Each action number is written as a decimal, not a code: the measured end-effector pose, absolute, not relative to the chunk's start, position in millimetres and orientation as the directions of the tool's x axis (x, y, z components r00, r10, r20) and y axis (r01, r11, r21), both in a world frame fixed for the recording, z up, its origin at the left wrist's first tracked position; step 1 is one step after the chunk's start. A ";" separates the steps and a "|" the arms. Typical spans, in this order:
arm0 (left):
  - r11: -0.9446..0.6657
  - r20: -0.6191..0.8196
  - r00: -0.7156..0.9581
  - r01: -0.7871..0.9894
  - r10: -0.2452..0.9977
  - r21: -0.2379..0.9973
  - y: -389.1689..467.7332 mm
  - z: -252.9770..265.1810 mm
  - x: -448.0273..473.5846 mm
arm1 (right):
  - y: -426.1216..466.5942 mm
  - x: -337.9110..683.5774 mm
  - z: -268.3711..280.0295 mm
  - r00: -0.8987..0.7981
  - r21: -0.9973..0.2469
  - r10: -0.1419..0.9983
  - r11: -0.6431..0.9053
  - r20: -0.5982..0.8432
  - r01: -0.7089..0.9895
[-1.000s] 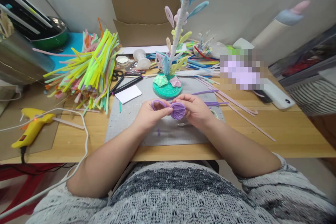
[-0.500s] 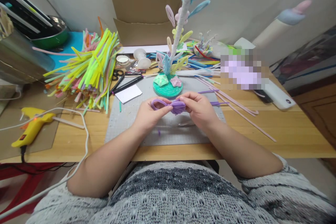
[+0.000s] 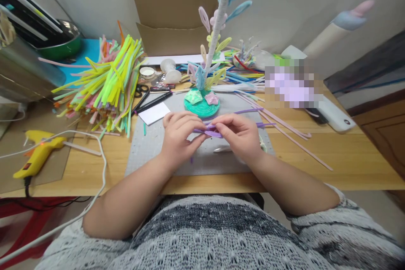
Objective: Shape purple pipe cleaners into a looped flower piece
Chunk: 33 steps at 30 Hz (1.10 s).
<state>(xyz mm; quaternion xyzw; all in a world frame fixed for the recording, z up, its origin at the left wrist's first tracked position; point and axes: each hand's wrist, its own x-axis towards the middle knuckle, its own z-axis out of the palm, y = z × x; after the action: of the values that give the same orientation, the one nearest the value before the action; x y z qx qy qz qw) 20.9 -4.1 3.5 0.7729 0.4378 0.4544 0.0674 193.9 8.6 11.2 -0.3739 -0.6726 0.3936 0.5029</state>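
Between my two hands, above the grey cutting mat point(image 3: 152, 152), is a looped purple pipe cleaner point(image 3: 214, 133). My left hand point(image 3: 181, 137) is closed on its left side, the fingers laid over it and hiding much of the loop. With thumb and forefinger, my right hand point(image 3: 238, 135) pinches its right side. Just behind stands a round teal base point(image 3: 202, 109) bearing a white-wrapped stem point(image 3: 218, 21) with pastel pipe-cleaner flowers and leaves. Under my right hand a pale, pointed tool point(image 3: 223, 149) lies partly hidden on the mat.
On the left are a yellow glue gun point(image 3: 39, 154) with a cable and a heap of coloured pipe cleaners point(image 3: 107, 84). Black pens point(image 3: 155, 102), scissors point(image 3: 141, 90) and a white card point(image 3: 154, 113) lie behind the mat's left part. Pink pipe cleaners point(image 3: 284, 124) lie at right.
My left hand has rolled over the purple pipe cleaner, its back now facing up, covering the loop that stuck out at left. More of the pale tool shows below my right hand.
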 end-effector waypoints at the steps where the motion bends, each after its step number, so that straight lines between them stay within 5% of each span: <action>1: -0.616 0.654 0.205 0.615 0.729 0.493 -4.2 3.2 20.8 | 7.6 194.2 11.4 -0.227 -0.891 0.886 0.438 0.405 0.118; 10: -0.698 0.668 0.310 0.559 0.676 0.446 -3.5 3.9 21.0 | 10.0 195.5 12.9 -0.284 -0.860 0.842 0.501 0.459 0.098; 16: -0.666 0.614 0.319 0.563 0.722 0.490 -2.5 0.6 20.6 | 12.1 195.4 13.7 -0.312 -0.917 0.891 0.380 0.329 0.121; 25: -0.450 0.442 0.149 0.526 0.884 0.722 -3.6 -1.6 24.6 | 15.6 194.2 13.1 -0.292 -0.996 0.953 0.087 0.085 -0.005; 29: -0.313 0.290 0.124 0.497 0.949 0.809 -2.1 -1.0 25.3 | 18.0 193.5 11.7 -0.288 -0.998 0.955 0.064 0.064 -0.011; 33: -0.372 0.318 0.193 0.476 0.928 0.797 0.6 -1.5 24.8 | 18.3 192.4 7.6 -0.268 -0.996 0.959 0.091 0.093 -0.022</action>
<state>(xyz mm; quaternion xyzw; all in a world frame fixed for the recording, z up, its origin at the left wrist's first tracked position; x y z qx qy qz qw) 24.8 0.6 -1.5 0.7210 0.4869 0.4078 0.2770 192.4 18.3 7.6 -0.4013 -0.5835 0.5419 0.4526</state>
